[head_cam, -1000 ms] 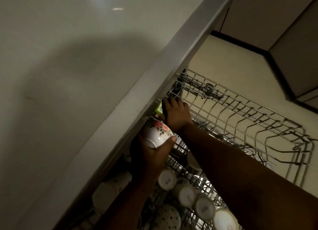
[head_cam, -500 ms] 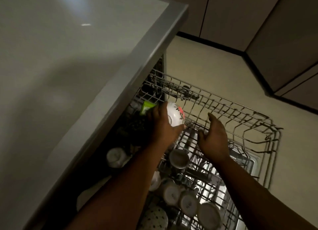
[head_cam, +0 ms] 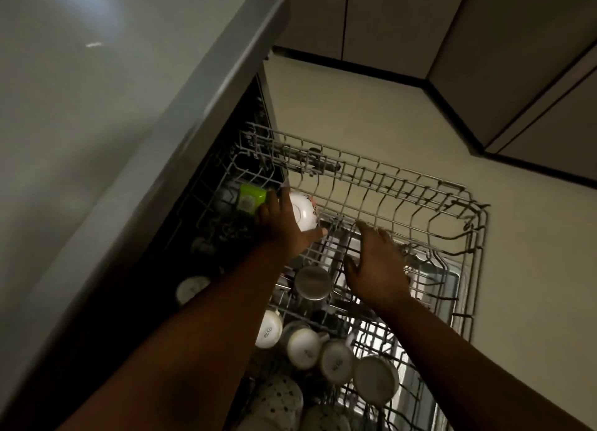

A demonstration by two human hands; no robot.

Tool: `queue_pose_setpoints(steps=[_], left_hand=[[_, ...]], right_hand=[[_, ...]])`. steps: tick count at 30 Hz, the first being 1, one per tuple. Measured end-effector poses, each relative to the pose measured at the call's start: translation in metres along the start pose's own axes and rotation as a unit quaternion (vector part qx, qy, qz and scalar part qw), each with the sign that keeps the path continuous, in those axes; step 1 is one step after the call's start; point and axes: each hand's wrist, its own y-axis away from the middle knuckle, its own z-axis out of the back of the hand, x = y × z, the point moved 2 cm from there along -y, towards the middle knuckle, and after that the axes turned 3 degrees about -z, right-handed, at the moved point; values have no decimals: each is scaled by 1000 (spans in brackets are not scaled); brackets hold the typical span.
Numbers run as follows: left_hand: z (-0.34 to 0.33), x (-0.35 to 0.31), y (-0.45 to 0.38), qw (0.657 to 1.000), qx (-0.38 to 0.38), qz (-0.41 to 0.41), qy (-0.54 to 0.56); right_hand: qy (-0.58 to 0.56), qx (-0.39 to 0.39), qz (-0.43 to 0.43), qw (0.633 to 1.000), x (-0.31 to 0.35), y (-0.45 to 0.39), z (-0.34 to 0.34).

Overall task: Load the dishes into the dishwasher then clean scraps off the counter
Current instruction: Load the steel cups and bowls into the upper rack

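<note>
The wire upper rack (head_cam: 420,188) of the dishwasher is pulled out over the floor. My left hand (head_cam: 284,224) grips a small white cup with a red flower print (head_cam: 305,212), held upside down over the rack's left side. My right hand (head_cam: 376,262) hovers open above the middle of the rack, fingers spread and holding nothing. Several white mugs (head_cam: 303,350) stand upside down in a row at the near end of the rack, and one more mug (head_cam: 311,282) sits between my forearms.
A grey countertop (head_cam: 113,124) overhangs the dishwasher on the left. A green object (head_cam: 250,198) sits in the rack near the dark opening. A polka-dot dish (head_cam: 277,401) lies at the near edge. Beige floor and cabinet fronts (head_cam: 484,59) lie beyond.
My left hand carried the flowered cup from under the counter edge out over the rack. My right hand drew back from the rack's far left and now hovers open over the middle.
</note>
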Motion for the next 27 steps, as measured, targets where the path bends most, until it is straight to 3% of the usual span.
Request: queue_pose_setpoints(steps=[4, 9, 14, 18, 22, 27], left_hand=[[15, 8, 46, 996, -55, -39, 59], [40, 8, 125, 998, -25, 9, 50], [102, -22, 185, 991, -93, -89, -29], [167, -40, 225, 961, -174, -182, -115], [220, -29, 264, 956, -212, -129, -160], [250, 31, 361, 955, -238, -51, -169]], right_hand=[[108, 72, 43, 991, 16, 6, 3], [161, 99, 115, 975, 51, 29, 28], [193, 73, 215, 955, 101, 56, 86], [228, 56, 268, 934, 141, 92, 132], [222, 14, 306, 926, 180, 127, 152], [238, -21, 370, 898, 243, 206, 141]])
